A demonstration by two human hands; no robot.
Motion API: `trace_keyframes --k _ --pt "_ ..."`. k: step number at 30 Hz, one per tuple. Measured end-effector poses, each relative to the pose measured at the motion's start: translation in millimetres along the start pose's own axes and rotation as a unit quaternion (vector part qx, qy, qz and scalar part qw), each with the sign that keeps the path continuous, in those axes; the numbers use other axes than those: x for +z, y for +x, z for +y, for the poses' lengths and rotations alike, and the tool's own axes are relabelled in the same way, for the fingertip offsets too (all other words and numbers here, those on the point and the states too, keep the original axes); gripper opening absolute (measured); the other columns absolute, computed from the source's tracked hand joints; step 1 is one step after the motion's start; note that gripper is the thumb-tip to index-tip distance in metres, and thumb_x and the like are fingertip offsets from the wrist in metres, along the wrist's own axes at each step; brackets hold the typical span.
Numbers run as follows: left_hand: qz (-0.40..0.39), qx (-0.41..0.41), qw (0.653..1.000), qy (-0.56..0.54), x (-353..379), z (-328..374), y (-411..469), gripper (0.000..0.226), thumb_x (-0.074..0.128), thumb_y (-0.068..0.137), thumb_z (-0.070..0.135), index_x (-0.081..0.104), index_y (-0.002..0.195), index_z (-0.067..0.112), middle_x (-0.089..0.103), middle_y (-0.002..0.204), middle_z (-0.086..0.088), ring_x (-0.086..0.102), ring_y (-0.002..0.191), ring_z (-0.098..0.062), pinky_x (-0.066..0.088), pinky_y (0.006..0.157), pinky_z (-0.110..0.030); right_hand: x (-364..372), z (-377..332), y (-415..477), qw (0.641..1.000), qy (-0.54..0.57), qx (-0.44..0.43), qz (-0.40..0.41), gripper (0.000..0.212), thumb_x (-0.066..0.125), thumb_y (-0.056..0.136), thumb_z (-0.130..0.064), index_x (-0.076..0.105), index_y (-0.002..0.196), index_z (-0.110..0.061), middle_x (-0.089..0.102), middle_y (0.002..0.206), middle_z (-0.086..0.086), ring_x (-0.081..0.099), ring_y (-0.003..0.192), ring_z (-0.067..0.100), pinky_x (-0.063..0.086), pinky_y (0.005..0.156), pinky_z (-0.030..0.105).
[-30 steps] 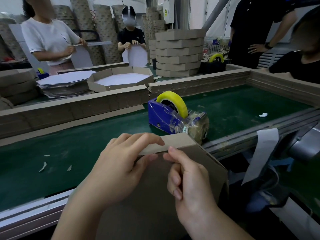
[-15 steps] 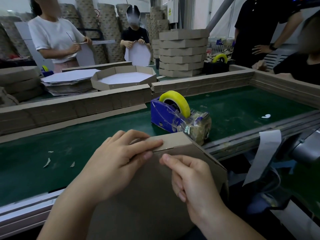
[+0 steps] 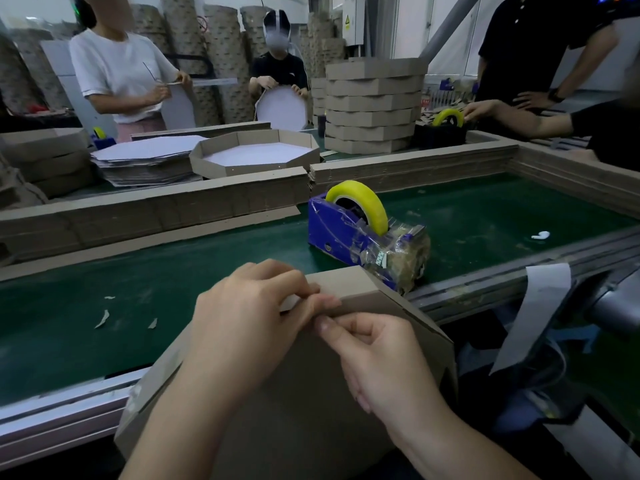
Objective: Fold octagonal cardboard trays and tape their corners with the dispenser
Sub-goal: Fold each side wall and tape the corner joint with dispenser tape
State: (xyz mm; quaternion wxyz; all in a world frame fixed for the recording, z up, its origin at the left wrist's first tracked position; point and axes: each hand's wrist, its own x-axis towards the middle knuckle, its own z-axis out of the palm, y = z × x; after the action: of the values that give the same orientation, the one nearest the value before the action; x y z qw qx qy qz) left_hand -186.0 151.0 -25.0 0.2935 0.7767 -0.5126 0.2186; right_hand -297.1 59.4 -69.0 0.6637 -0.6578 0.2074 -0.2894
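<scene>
On the green belt point(image 3: 173, 289), a blue tape dispenser point(image 3: 346, 233) with a yellow roll stands just beyond the brown cardboard tray point(image 3: 311, 410), which leans over the belt's near metal rail point(image 3: 52, 414). The left hand point(image 3: 249, 320) curls over the tray's top fold; the right hand point(image 3: 381, 362) pinches the same edge beside it. Paper scraps point(image 3: 102, 318) lie on open belt to the left. Cardboard strips point(image 3: 156, 213) wall the far side, with a finished tray point(image 3: 254, 157) and a stack of trays point(image 3: 372, 109) behind.

I see the green belt point(image 3: 173, 271) carrying a blue tape dispenser point(image 3: 346, 233) centre-right and paper scraps point(image 3: 102, 318) near left.
</scene>
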Motion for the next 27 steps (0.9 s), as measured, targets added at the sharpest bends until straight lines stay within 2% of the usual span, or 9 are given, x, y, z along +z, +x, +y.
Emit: trace_keyframes --k 3,10,12,14,17,19,22,24,27 --pt "0.009 0.034 0.999 0.012 1 -3 -3 0.025 0.062 0.081 0.049 0.071 0.071 0.027 0.07 0.085 0.011 0.067 0.076 -0.018 0.049 0.048 -0.034 -5 -1 2 1.0 -0.018 0.018 -0.016 0.033 0.068 0.086 -0.028 0.067 0.071 0.001 0.04 0.032 -0.002 0.03 0.026 0.007 0.025 0.035 0.018" --pt "0.007 0.047 0.999 0.009 -1 -10 -6 0.037 0.049 0.085 0.054 0.073 0.076 0.028 0.07 0.089 0.012 0.066 0.079 -0.016 0.049 0.049 -0.033 -10 1 2 0.989 -0.058 0.114 -0.071 0.034 0.067 0.085 -0.038 0.072 0.071 -0.008 0.044 0.036 0.003 0.037 0.027 0.016 0.028 0.036 0.018" --pt "0.005 0.045 0.999 0.008 -3 -11 -8 0.036 0.05 0.085 0.055 0.073 0.077 0.028 0.069 0.09 0.013 0.066 0.08 -0.015 0.048 0.049 -0.031 -11 3 -2 0.994 -0.083 0.058 -0.038 0.033 0.07 0.084 -0.042 0.071 0.066 -0.014 0.044 0.034 -0.002 0.038 0.027 0.011 0.03 0.039 0.02" --pt "-0.001 0.045 0.999 0.017 -6 -11 -9 0.035 0.049 0.085 0.055 0.071 0.08 0.029 0.068 0.093 0.013 0.065 0.081 -0.015 0.045 0.049 -0.028 -17 1 1 0.988 -0.114 -0.079 0.063 0.032 0.071 0.079 -0.043 0.065 0.061 -0.018 0.046 0.037 -0.006 0.041 0.032 0.005 0.03 0.041 0.017" --pt "-0.022 0.051 0.997 0.044 -10 -12 -12 0.034 0.05 0.084 0.058 0.068 0.085 0.029 0.066 0.097 0.013 0.064 0.084 -0.017 0.036 0.051 -0.024 -32 -7 13 0.934 -0.221 -0.228 0.162 0.011 0.069 0.078 -0.039 0.067 0.079 -0.027 0.048 0.052 -0.005 0.046 0.048 0.01 0.036 0.049 0.019" --pt "-0.044 0.055 0.996 0.061 -14 -15 -14 0.035 0.06 0.082 0.061 0.066 0.089 0.027 0.065 0.099 0.011 0.064 0.086 -0.02 0.032 0.053 -0.023 -36 -9 18 0.919 -0.264 -0.25 0.15 0.018 0.072 0.082 -0.037 0.073 0.095 -0.025 0.047 0.061 -0.006 0.047 0.057 0.012 0.039 0.054 0.022" --pt "-0.088 0.056 0.99 0.097 -19 -15 -15 0.043 0.074 0.065 0.054 0.061 0.093 0.025 0.062 0.099 0.007 0.063 0.085 -0.024 0.03 0.056 -0.024 -34 -9 18 0.94 -0.217 -0.248 0.092 0.031 0.067 0.08 -0.041 0.077 0.098 -0.018 0.05 0.066 -0.004 0.051 0.064 0.011 0.039 0.06 0.017" --pt "-0.1 0.039 0.991 0.084 -23 -9 -12 0.044 0.069 0.064 0.058 0.054 0.092 0.027 0.059 0.098 0.009 0.061 0.085 -0.02 0.031 0.058 -0.023 -32 -10 17 0.941 -0.213 -0.256 0.065 0.035 0.067 0.082 -0.041 0.076 0.103 -0.015 0.05 0.069 -0.004 0.051 0.065 0.01 0.04 0.061 0.018" --pt "-0.09 0.046 0.994 0.049 -23 9 -4 0.039 0.054 0.074 0.064 0.054 0.097 0.032 0.06 0.096 0.013 0.06 0.082 -0.013 0.022 0.055 -0.012 -32 -14 16 0.946 -0.178 -0.269 0.002 0.023 0.069 0.086 -0.033 0.077 0.097 -0.014 0.054 0.072 -0.005 0.054 0.067 0.009 0.041 0.061 0.017"
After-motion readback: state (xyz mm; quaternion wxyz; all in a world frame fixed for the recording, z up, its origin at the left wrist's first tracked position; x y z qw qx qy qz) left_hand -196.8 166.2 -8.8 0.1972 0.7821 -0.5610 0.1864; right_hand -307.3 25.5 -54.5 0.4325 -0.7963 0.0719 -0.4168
